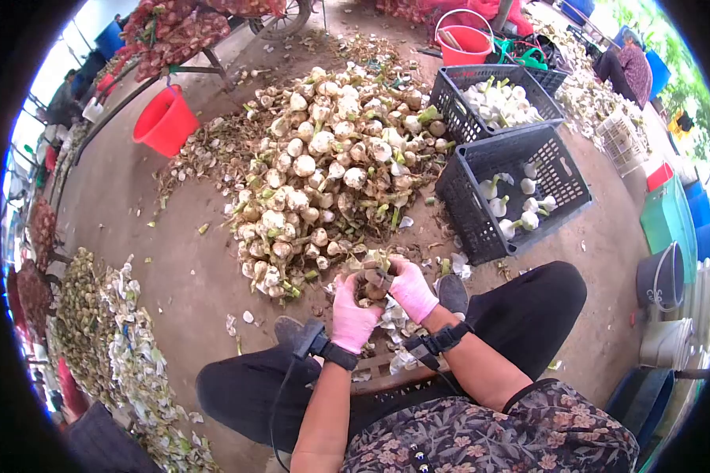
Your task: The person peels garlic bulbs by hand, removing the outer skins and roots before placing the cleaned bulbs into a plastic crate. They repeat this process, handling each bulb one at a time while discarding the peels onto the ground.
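Garlic bulb (373, 282), brown and unpeeled, sits between both pink-gloved hands at the near edge of the big garlic pile (331, 165). The left hand (353, 311) curls its fingers around one side and the right hand (412, 290) clamps the other. A black crate (461, 201) holding a few white bulbs stands beside the pile.

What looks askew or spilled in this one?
The nearer black crate looks tilted toward the garlic pile, and loose skins lie scattered beside it. The left hand and right hand grip one garlic bulb.
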Available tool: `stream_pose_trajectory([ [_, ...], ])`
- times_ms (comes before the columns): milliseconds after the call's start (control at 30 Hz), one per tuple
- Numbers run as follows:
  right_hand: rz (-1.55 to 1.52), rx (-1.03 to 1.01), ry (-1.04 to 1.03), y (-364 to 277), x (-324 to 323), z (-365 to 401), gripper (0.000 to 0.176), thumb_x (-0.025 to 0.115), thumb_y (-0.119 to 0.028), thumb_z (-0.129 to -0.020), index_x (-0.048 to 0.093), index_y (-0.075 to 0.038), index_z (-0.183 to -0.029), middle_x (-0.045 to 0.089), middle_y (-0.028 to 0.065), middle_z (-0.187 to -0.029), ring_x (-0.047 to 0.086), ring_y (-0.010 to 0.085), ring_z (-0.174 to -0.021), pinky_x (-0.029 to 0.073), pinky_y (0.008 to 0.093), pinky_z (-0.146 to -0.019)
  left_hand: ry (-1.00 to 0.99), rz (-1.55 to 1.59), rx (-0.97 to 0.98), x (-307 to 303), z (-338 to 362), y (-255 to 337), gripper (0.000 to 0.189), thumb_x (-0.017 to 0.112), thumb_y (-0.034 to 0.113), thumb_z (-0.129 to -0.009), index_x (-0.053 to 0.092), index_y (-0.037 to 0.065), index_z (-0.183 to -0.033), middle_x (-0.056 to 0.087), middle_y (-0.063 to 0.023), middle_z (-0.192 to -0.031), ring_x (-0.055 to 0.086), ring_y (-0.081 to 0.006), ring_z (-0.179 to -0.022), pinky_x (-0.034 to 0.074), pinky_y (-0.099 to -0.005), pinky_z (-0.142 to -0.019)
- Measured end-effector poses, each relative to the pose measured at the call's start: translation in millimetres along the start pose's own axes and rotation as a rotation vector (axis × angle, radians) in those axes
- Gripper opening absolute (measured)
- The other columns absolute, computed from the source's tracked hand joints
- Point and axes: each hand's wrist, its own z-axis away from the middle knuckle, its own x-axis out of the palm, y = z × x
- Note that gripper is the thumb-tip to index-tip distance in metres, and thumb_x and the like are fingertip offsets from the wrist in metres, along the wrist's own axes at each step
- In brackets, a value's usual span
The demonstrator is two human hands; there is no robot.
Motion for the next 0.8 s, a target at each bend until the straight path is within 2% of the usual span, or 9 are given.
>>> stream_pose_trajectory([
  [133,-0.016,0.083,-0.006,-5.4,1.8,14.8,0.031,0.069,-0.023,-0.084,0.061,-0.001,-0.104,0.064,0.0022,-0.092,0.058,0.0090,-0.084,0.048,0.0260,-0.076,0.081,0.064,-0.043,2.7,16.1,-0.2,0.051,0.074,-0.002,-0.059,0.057,0.000,-0.107,0.059,-0.0086,-0.104,0.058,-0.0186,-0.096,0.045,-0.0292,-0.087],
  [200,0.141,-0.027,0.015,3.9,-1.7,15.3,0.025,0.070,-0.024,-0.083,0.064,-0.001,-0.091,0.066,0.0063,-0.081,0.060,0.0132,-0.076,0.048,0.0281,-0.068,0.081,0.084,-0.056,1.7,20.6,0.6,0.051,0.074,-0.003,-0.060,0.057,0.001,-0.108,0.059,-0.0084,-0.104,0.058,-0.0181,-0.097,0.045,-0.0290,-0.088],
  [333,0.116,-0.017,-0.039,1.8,-5.7,18.9,0.029,0.067,-0.027,-0.085,0.064,0.000,-0.097,0.066,0.0089,-0.082,0.060,0.0148,-0.077,0.048,0.0296,-0.072,0.085,0.095,-0.042,-2.1,23.7,9.4,0.052,0.074,-0.003,-0.062,0.057,0.000,-0.111,0.061,-0.0082,-0.105,0.058,-0.0163,-0.097,0.045,-0.0283,-0.088],
  [400,0.237,-0.223,-0.083,-8.7,-6.1,23.6,0.033,0.067,-0.026,-0.085,0.063,0.001,-0.103,0.067,0.0103,-0.085,0.060,0.0150,-0.080,0.048,0.0298,-0.074,0.088,0.222,-0.117,-1.3,23.6,4.9,0.052,0.075,-0.002,-0.063,0.057,0.000,-0.112,0.061,-0.0084,-0.106,0.058,-0.0162,-0.097,0.046,-0.0288,-0.088],
  [433,0.236,-0.223,-0.084,-8.6,-8.0,23.2,0.033,0.067,-0.026,-0.085,0.063,0.001,-0.103,0.067,0.0103,-0.085,0.060,0.0150,-0.080,0.048,0.0298,-0.074,0.092,0.350,-0.191,-0.5,23.0,1.5,0.053,0.075,-0.001,-0.063,0.056,-0.001,-0.113,0.061,-0.0087,-0.107,0.059,-0.0162,-0.097,0.046,-0.0292,-0.088],
  [500,0.361,-0.127,-0.056,-6.2,-10.0,23.2,0.033,0.067,-0.021,-0.084,0.062,0.002,-0.107,0.067,0.0119,-0.090,0.061,0.0159,-0.085,0.047,0.0298,-0.077,0.077,0.269,-0.157,-1.6,23.3,-8.0,0.052,0.075,0.000,-0.064,0.056,-0.002,-0.113,0.062,-0.0089,-0.107,0.058,-0.0162,-0.098,0.046,-0.0290,-0.088],
  [700,0.237,-0.072,-0.003,27.5,-16.3,7.0,0.031,0.068,-0.020,-0.083,0.063,0.003,-0.103,0.067,0.0113,-0.090,0.059,0.0117,-0.083,0.047,0.0281,-0.075,0.046,0.049,-0.067,-3.9,20.8,-2.1,0.050,0.076,0.001,-0.068,0.056,-0.001,-0.114,0.062,-0.0084,-0.107,0.058,-0.0152,-0.098,0.045,-0.0270,-0.088],
  [767,0.210,0.000,-0.006,-8.9,-4.2,20.6,0.031,0.069,-0.020,-0.083,0.064,0.003,-0.102,0.067,0.0099,-0.087,0.058,0.0101,-0.080,0.047,0.0274,-0.073,0.049,0.007,-0.036,-1.4,21.6,-6.1,0.049,0.075,0.000,-0.069,0.056,-0.001,-0.114,0.062,-0.0082,-0.107,0.058,-0.0144,-0.098,0.045,-0.0263,-0.088],
  [800,0.180,0.068,-0.008,-22.2,0.4,24.5,0.030,0.069,-0.020,-0.082,0.064,0.003,-0.100,0.067,0.0086,-0.084,0.056,0.0086,-0.077,0.047,0.0267,-0.071,0.030,0.135,-0.103,-0.8,22.0,-7.5,0.049,0.074,0.000,-0.069,0.056,-0.001,-0.115,0.062,-0.0076,-0.106,0.058,-0.0138,-0.097,0.046,-0.0262,-0.087],
])
